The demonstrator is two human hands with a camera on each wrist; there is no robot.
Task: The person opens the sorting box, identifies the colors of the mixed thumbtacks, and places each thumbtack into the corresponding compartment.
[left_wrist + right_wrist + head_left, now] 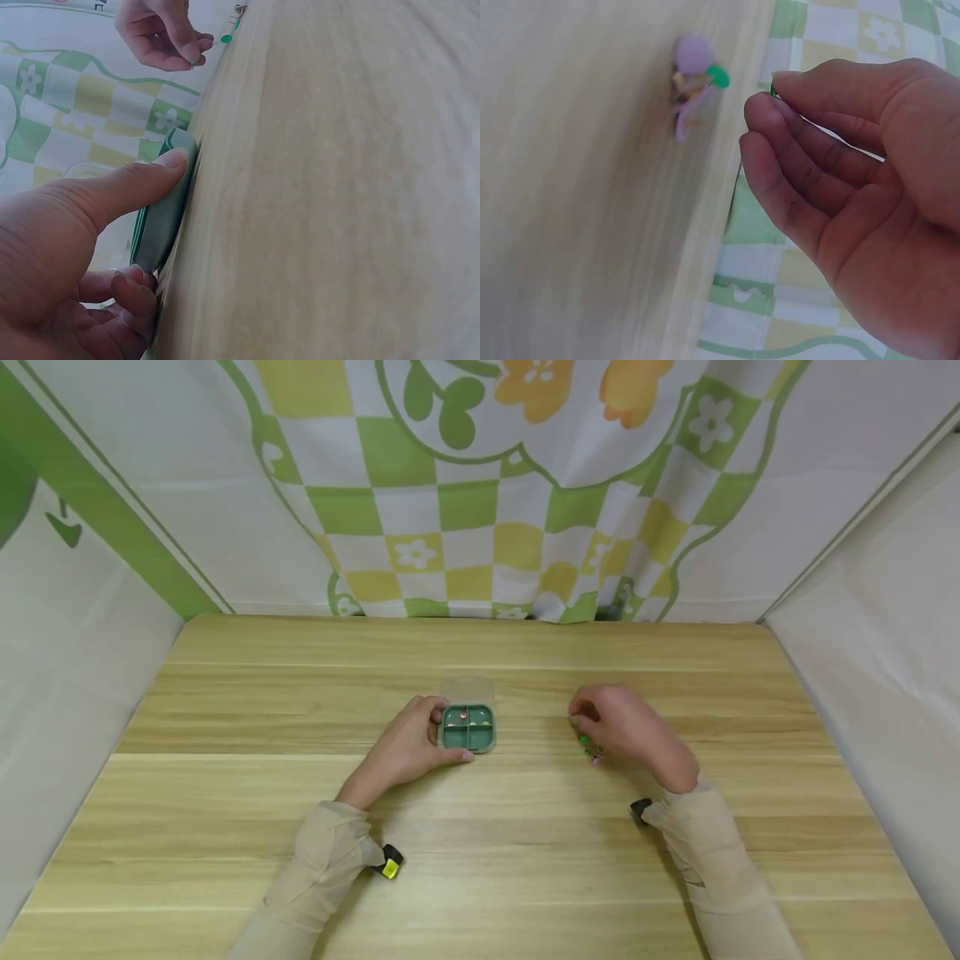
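Note:
My left hand [405,739] holds a small green four-compartment case [480,740] by its left side, thumb at the near edge and fingers behind. Its clear lid [467,688] stands open at the back. Tiny reddish and yellow pieces lie in the two far compartments; the two near ones look bare. To the right, my right hand [633,727] is raised just over the table, pinching a tiny green piece [773,89] between thumb and index finger. Below it lies a small cluster of round-headed coloured pieces, among them a purple one [694,54] and a green one [718,76]. Their exact kind is unclear.
The wood-grain table [525,860] reaches back to a green-and-yellow checked curtain [465,510]. White cloth walls [885,610] stand on both sides. A black device with a yellow patch [391,862] sits at the left wrist, and a black one [641,811] at the right.

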